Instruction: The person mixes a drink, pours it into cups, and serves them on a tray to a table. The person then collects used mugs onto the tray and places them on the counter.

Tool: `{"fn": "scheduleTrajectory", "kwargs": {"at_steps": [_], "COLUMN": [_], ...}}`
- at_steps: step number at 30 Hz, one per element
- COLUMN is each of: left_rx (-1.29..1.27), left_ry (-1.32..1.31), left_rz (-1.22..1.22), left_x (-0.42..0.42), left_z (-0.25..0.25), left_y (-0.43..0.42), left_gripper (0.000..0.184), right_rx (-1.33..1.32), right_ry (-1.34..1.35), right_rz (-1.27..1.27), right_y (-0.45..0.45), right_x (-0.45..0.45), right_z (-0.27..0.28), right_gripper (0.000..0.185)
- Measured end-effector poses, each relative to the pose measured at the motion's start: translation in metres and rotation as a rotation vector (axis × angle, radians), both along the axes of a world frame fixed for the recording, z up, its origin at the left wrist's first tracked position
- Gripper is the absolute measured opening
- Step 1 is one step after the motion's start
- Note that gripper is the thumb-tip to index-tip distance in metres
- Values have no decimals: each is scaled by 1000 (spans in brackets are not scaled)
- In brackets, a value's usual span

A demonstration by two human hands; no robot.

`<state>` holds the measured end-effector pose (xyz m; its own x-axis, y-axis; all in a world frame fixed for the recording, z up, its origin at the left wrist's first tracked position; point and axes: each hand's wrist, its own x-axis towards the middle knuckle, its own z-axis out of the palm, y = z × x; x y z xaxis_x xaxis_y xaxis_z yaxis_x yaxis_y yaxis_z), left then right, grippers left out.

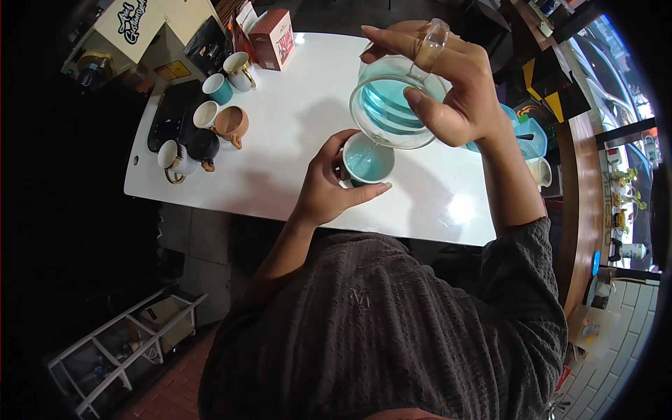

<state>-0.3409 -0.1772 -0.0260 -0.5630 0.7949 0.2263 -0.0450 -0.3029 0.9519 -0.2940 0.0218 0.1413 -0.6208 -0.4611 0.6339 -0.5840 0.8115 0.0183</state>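
My right hand (pixel 458 94) grips the clear handle of a glass pitcher (pixel 386 138), which is tilted with its lip above a cup. Blue-tinted liquid (pixel 386 105) lies inside the pitcher, and a thin stream seems to fall from its lip. Below it stands the pale-rimmed cup (pixel 389 168), with similar blue-tinted liquid inside. Wrapped around the cup's left side and front is my left hand (pixel 327 183), its thumb along the near side. Whether the cup's base touches the table is hidden.
On the white table (pixel 280 175), a brown cup (pixel 231 120), a teal cup (pixel 218 89), a white mug (pixel 240 70) and several others cluster at left. A red-brown box (pixel 271 38) stands at the back. Light-blue containers (pixel 532 136) sit at right beside a wooden counter (pixel 579 203).
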Motion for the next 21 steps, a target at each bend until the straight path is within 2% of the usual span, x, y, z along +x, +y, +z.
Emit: {"fn": "scheduleTrajectory", "kwargs": {"at_steps": [11, 21], "left_rx": [-67, -32], "left_ry": [68, 163], "left_rz": [-104, -26], "left_x": [-9, -9], "left_z": [6, 4], "left_y": [-7, -4], "left_gripper": [76, 77], "right_rx": [-21, 0], "right_ry": [-14, -9], "right_rz": [-38, -42], "right_y": [-2, 2], "right_x": [3, 2], "right_z": [-3, -6], "right_gripper": [56, 57]}}
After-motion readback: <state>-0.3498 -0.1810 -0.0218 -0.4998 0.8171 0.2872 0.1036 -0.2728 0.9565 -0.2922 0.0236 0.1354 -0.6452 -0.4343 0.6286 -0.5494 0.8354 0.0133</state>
